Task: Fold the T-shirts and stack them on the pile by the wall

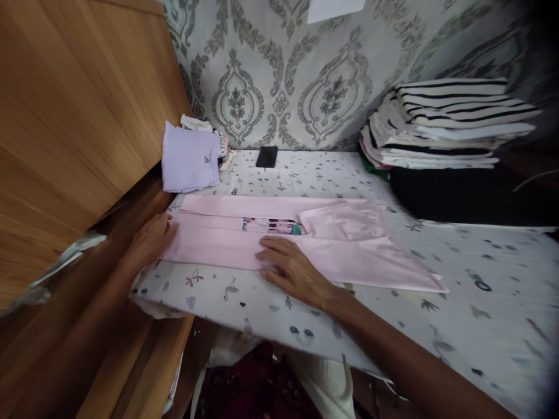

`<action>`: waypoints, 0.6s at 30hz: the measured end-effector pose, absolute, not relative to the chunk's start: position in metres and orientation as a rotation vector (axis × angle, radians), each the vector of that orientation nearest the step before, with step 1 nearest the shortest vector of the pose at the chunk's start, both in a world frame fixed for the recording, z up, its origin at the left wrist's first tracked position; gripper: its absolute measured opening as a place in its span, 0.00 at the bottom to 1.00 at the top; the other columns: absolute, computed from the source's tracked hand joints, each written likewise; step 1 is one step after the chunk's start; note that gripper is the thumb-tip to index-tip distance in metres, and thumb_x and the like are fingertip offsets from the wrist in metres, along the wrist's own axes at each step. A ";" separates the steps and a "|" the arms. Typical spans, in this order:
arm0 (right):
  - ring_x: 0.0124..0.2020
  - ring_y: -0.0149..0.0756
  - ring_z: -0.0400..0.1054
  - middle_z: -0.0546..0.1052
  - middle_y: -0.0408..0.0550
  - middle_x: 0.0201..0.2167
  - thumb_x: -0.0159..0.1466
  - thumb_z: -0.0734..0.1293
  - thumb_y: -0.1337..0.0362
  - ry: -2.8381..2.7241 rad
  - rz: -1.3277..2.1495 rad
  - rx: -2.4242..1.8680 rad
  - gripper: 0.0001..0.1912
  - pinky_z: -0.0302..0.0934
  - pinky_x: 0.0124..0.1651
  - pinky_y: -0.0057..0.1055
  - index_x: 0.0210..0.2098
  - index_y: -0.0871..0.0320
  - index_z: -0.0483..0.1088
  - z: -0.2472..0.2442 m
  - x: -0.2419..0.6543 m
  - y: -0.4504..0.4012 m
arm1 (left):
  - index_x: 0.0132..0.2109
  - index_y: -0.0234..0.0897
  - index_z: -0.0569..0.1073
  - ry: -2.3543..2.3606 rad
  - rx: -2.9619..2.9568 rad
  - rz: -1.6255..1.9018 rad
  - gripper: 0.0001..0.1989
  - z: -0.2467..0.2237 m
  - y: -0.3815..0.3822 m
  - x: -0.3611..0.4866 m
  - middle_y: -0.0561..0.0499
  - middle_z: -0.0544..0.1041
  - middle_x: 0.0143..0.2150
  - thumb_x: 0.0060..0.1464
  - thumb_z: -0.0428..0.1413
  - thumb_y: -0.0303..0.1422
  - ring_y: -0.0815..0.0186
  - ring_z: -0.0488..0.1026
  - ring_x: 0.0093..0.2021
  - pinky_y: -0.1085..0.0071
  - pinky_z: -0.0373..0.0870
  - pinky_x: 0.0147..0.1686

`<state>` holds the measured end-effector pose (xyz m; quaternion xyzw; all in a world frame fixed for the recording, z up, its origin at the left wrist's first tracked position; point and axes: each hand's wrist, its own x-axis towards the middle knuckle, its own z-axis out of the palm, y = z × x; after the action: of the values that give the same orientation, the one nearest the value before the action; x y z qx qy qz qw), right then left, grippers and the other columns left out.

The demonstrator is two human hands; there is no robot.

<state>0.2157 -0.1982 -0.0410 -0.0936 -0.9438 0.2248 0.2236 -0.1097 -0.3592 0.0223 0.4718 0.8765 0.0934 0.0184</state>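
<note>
A pale pink T-shirt point(209, 238) lies lengthwise on the patterned cloth, its sides folded inward so that a strip of the dark and green front print shows between them. A sleeve lies folded back on the right part. My left hand point(152, 237) is at the shirt's left end, fingers closed on the hem; it is slightly blurred. On the shirt's near edge, around its middle, my right hand point(290, 267) rests palm down with the fingers spread, holding nothing.
A folded lilac garment point(190, 157) lies by the wooden panel point(87, 105) at left. A small black flat object point(266, 156) lies near the wall. Folded clothes point(449, 125) are stacked at right beside black fabric point(471, 198). The table cloth's point(262, 314) front edge is nearest me.
</note>
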 end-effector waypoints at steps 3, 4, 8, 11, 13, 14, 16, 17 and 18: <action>0.64 0.49 0.63 0.72 0.57 0.61 0.70 0.63 0.55 -2.598 0.610 -0.257 0.16 0.61 0.64 0.53 0.52 0.53 0.74 -0.041 0.216 -0.198 | 0.51 0.32 0.71 2.883 1.332 0.081 0.24 0.012 -0.350 -0.102 0.33 0.74 0.52 0.64 0.44 0.47 0.44 0.72 0.54 0.54 0.71 0.46; 0.64 0.49 0.63 0.72 0.57 0.61 0.70 0.64 0.55 -2.599 0.608 -0.250 0.16 0.61 0.64 0.53 0.52 0.54 0.74 -0.042 0.216 -0.198 | 0.51 0.32 0.70 2.920 1.346 0.028 0.23 0.010 -0.349 -0.098 0.33 0.73 0.53 0.65 0.43 0.46 0.44 0.71 0.54 0.54 0.71 0.46; 0.64 0.48 0.63 0.72 0.58 0.61 0.70 0.63 0.56 -2.602 0.588 -0.227 0.16 0.61 0.64 0.52 0.53 0.55 0.73 -0.043 0.215 -0.198 | 0.51 0.32 0.71 3.009 1.421 -0.090 0.22 0.011 -0.348 -0.086 0.31 0.73 0.52 0.67 0.37 0.39 0.45 0.71 0.53 0.55 0.71 0.44; 0.65 0.48 0.62 0.71 0.59 0.60 0.70 0.64 0.57 -2.606 0.566 -0.216 0.15 0.60 0.65 0.52 0.52 0.57 0.73 -0.041 0.215 -0.199 | 0.50 0.34 0.70 2.970 1.435 -0.117 0.23 0.019 -0.348 -0.083 0.32 0.73 0.52 0.68 0.34 0.39 0.45 0.72 0.52 0.56 0.71 0.40; 0.64 0.48 0.63 0.72 0.59 0.60 0.70 0.65 0.58 -2.622 0.566 -0.219 0.15 0.59 0.65 0.52 0.52 0.57 0.73 -0.038 0.215 -0.200 | 0.49 0.34 0.70 2.926 1.408 -0.130 0.23 0.023 -0.347 -0.084 0.32 0.73 0.52 0.68 0.33 0.40 0.44 0.72 0.52 0.55 0.71 0.38; 0.64 0.48 0.63 0.72 0.58 0.60 0.69 0.65 0.58 -2.631 0.569 -0.224 0.15 0.59 0.65 0.52 0.52 0.57 0.73 -0.037 0.215 -0.201 | 0.49 0.35 0.69 2.913 1.393 -0.132 0.23 0.025 -0.347 -0.086 0.32 0.73 0.53 0.68 0.33 0.40 0.44 0.73 0.51 0.55 0.71 0.38; 0.63 0.47 0.63 0.73 0.58 0.59 0.68 0.66 0.59 -2.642 0.574 -0.228 0.14 0.58 0.65 0.50 0.51 0.58 0.74 -0.034 0.215 -0.203 | 0.50 0.35 0.69 2.921 1.390 -0.138 0.24 0.024 -0.346 -0.089 0.32 0.73 0.53 0.68 0.33 0.41 0.43 0.73 0.51 0.54 0.72 0.39; 0.63 0.47 0.64 0.73 0.58 0.58 0.68 0.66 0.60 -2.643 0.572 -0.228 0.13 0.58 0.65 0.50 0.50 0.58 0.74 -0.032 0.215 -0.203 | 0.51 0.34 0.69 2.935 1.415 -0.143 0.24 0.023 -0.346 -0.090 0.32 0.73 0.53 0.68 0.33 0.42 0.43 0.73 0.51 0.53 0.72 0.40; 0.63 0.46 0.64 0.74 0.58 0.57 0.68 0.66 0.61 -2.643 0.565 -0.229 0.12 0.58 0.65 0.49 0.49 0.59 0.74 -0.032 0.215 -0.204 | 0.53 0.33 0.68 2.953 1.451 -0.147 0.25 0.021 -0.345 -0.091 0.31 0.73 0.53 0.68 0.33 0.42 0.42 0.73 0.52 0.52 0.72 0.42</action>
<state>0.2145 -0.2045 -0.0316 -0.0823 -0.9521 0.2035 0.2128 -0.0913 -0.3454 0.0206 0.4393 0.8940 -0.0444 -0.0758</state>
